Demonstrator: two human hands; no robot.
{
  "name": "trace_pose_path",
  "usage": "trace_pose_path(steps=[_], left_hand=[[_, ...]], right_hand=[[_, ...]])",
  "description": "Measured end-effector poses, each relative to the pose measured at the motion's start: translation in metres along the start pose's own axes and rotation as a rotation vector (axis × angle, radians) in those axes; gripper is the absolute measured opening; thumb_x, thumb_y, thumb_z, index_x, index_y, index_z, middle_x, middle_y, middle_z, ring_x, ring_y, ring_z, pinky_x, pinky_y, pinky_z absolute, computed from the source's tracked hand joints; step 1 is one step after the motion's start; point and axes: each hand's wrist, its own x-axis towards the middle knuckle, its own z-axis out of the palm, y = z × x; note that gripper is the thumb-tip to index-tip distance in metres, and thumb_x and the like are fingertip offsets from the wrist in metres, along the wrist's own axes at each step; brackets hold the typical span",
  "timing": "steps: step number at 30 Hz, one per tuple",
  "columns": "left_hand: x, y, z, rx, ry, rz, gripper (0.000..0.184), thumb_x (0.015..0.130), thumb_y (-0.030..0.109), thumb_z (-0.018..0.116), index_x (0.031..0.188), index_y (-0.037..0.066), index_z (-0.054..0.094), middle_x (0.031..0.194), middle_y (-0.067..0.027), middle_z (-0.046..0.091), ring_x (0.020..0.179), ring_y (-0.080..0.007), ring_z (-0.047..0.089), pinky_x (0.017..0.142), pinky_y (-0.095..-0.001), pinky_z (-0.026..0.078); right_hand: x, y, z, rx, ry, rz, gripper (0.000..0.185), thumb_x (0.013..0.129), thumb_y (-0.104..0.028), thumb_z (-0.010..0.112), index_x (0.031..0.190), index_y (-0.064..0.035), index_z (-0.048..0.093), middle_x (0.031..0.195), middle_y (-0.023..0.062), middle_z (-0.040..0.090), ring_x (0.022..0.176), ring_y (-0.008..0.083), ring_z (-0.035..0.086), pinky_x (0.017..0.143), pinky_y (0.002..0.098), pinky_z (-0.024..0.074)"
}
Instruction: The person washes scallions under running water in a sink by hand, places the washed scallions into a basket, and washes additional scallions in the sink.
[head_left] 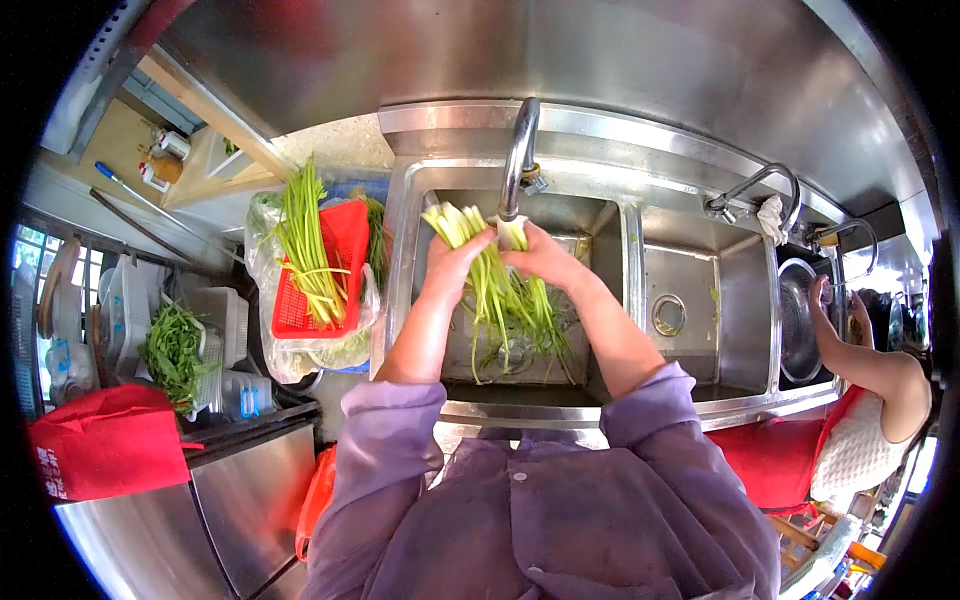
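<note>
Creased purple shirt (560, 520) is nearest; at its twelve o'clock, left hand (457, 258) and right hand (545, 257) both grip slender green stalks (490, 290) over the smooth steel sink (632, 260), perforated red basket (345, 235) at nine o'clock.

Red fabric (110, 440), white characters (50, 473) along edge; too small to read

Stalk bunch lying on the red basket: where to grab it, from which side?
Mid-length, from above, I'd say. The stalk bunch lies mostly parallel along the left part of the red basket, top exposed, far ends jutting past the rim. The left hand is nearer, but it's holding other greens.
</note>
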Motion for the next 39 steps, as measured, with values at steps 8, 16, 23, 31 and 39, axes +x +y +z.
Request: trace_pose_path(steps=[8, 16, 23, 31, 39], left_hand=[[-0.003, -0.003, 0.000, 0.009, -0.162, 0.033, 0.029, 0.072, 0.008, 0.064, 0.099, 0.001, 0.057, 0.094, -0.0059, 0.059, 0.085, -0.0143, 0.055, 0.075, -0.0267, 0.043], [0.001, -0.002, 0.003, -0.006, -0.179, -0.066, 0.027, 0.070, 0.004, 0.064, 0.096, 0.001, 0.057, 0.089, -0.0063, 0.060, 0.082, -0.0151, 0.057, 0.074, -0.0275, 0.044], [-0.009, -0.005, 0.001, 0.021, -0.393, -0.038, 0.032, 0.069, 0.001, 0.062, 0.100, 0.001, 0.054, 0.090, -0.0062, 0.060, 0.085, -0.0161, 0.057, 0.079, -0.0286, 0.043], [-0.002, -0.003, 0.000, -0.026, -0.338, -0.030, 0.033, 0.070, 0.003, 0.063, 0.102, 0.001, 0.053, 0.092, -0.0055, 0.059, 0.085, -0.0152, 0.056, 0.077, -0.0277, 0.043], [0.006, -0.007, -0.011, -0.081, -0.220, -0.048, 0.032, 0.071, 0.004, 0.064, 0.101, 0.001, 0.054, 0.094, -0.0063, 0.059, 0.085, -0.0156, 0.057, 0.073, -0.0277, 0.046]], right_hand=[[0.005, -0.030, 0.009, -0.156, -0.091, 0.150, 0.054, 0.067, -0.011, 0.056, 0.118, -0.0077, 0.040, 0.086, 0.0095, 0.057, 0.063, 0.0161, 0.056, 0.054, 0.0279, 0.0467], [-0.009, 0.004, 0.009, 0.221, -0.133, -0.104, 0.056, 0.069, -0.007, 0.060, 0.119, -0.0001, 0.037, 0.095, 0.0052, 0.054, 0.073, 0.0127, 0.054, 0.062, 0.0248, 0.0461], [-0.044, 0.012, 0.005, -0.049, 0.123, -0.303, 0.050, 0.073, -0.013, 0.065, 0.120, -0.0088, 0.045, 0.101, 0.0057, 0.049, 0.092, 0.0144, 0.049, 0.074, 0.0263, 0.0422], [-0.036, -0.010, 0.000, -0.181, 0.171, -0.435, 0.046, 0.070, -0.009, 0.064, 0.113, -0.0058, 0.048, 0.098, 0.0063, 0.048, 0.087, 0.0149, 0.050, 0.070, 0.0264, 0.0429], [-0.011, -0.004, 0.000, -0.222, 0.135, -0.302, 0.025, 0.074, -0.004, 0.058, 0.097, -0.0016, 0.050, 0.083, 0.0067, 0.051, 0.072, 0.0145, 0.051, 0.065, 0.0260, 0.0436]])
